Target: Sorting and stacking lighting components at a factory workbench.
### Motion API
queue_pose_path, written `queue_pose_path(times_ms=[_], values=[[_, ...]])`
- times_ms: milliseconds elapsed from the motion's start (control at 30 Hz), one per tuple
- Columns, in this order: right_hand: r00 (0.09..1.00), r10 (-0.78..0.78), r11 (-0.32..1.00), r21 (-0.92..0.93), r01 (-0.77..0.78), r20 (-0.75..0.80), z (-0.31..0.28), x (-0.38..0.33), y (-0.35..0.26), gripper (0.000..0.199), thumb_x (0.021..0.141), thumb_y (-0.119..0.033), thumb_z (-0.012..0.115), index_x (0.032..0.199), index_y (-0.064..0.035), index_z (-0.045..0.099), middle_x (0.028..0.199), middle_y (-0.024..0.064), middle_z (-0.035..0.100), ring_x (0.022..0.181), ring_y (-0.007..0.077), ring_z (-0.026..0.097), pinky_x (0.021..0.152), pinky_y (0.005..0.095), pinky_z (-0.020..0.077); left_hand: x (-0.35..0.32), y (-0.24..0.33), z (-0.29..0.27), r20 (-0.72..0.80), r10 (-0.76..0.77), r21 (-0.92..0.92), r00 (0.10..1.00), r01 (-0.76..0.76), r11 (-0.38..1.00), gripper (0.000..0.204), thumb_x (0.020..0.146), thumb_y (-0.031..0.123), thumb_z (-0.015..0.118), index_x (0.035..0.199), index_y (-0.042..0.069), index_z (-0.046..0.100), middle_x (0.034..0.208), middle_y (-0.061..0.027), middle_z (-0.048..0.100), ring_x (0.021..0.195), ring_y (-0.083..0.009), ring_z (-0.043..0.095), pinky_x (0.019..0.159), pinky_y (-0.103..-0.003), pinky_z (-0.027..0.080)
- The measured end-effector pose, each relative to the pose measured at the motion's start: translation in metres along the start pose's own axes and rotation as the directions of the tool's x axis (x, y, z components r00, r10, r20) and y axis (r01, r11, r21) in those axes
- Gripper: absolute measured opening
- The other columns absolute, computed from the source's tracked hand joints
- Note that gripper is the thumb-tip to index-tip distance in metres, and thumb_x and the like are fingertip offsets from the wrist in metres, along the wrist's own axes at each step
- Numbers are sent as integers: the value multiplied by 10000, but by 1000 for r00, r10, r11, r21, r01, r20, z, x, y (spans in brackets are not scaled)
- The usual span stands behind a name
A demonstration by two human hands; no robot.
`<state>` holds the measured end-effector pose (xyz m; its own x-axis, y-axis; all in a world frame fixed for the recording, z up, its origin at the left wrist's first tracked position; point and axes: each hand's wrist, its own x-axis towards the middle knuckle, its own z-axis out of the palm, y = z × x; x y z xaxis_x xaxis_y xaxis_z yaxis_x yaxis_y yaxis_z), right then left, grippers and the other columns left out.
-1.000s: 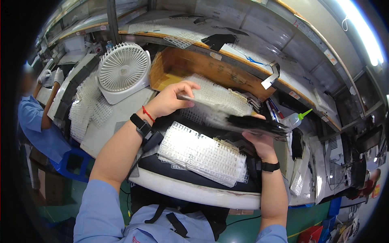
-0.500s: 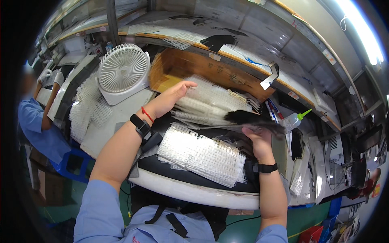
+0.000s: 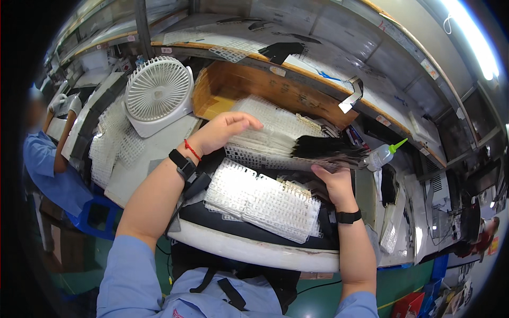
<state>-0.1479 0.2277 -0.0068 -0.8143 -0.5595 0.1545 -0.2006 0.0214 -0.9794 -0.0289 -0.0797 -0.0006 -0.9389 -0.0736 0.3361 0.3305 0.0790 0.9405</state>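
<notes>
Ideally, the right hand, grasping the black end of the perforated sheet bundle between the near pile and the wooden box, steadies it while the left hand, whose hold I cannot tell, evens the pale edges gently.

The bundle of sheets was a thick, loose sheaf, pale and translucent over most of its length and black toward its right end. Its layers were spread slightly apart, so the edges showed as many fine lines, and rows of small cut-out holes ran along the near side. It stretched crosswise, the black part held in the right hand, the pale part beside the left hand. The black edges were uneven and partly blurred.
</notes>
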Motion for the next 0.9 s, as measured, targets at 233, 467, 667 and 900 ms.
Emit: queue_pose_path(times_ms=[233,467,667,900], values=[[983,128,980,-168,-104,134,-9,-5,-10,248,761,-90,792,970,5,698,969,66,703,875,134,632,802,274,495,-4,-1,0,136,-169,-80,976,181,980,139,915,72,570,1045,38,605,1075,-62,647,990,-128,608,915,-260,461],[1000,29,994,-101,-29,-8,-8,-2,-10,335,733,-103,810,1024,-2,679,988,62,690,935,159,625,888,302,479,0,0,-1,-43,-102,-46,994,100,994,189,899,71,596,1086,47,592,1067,-41,632,1018,-115,590,890,-252,452],[998,35,999,-11,-34,49,-13,-2,7,419,749,-50,784,1129,-10,612,1062,44,662,955,152,614,891,307,487,2,-7,1,25,-163,139,986,158,978,193,917,102,604,1103,57,577,1085,-17,593,1027,-99,549,924,-256,424],[980,195,977,-77,-198,-51,-8,-6,1,242,758,-81,797,965,18,721,962,34,717,861,87,623,808,231,482,6,-15,-4,-86,-104,20,991,106,994,356,941,149,596,1263,33,497,1245,-48,526,1100,-114,521,949,-263,409]])
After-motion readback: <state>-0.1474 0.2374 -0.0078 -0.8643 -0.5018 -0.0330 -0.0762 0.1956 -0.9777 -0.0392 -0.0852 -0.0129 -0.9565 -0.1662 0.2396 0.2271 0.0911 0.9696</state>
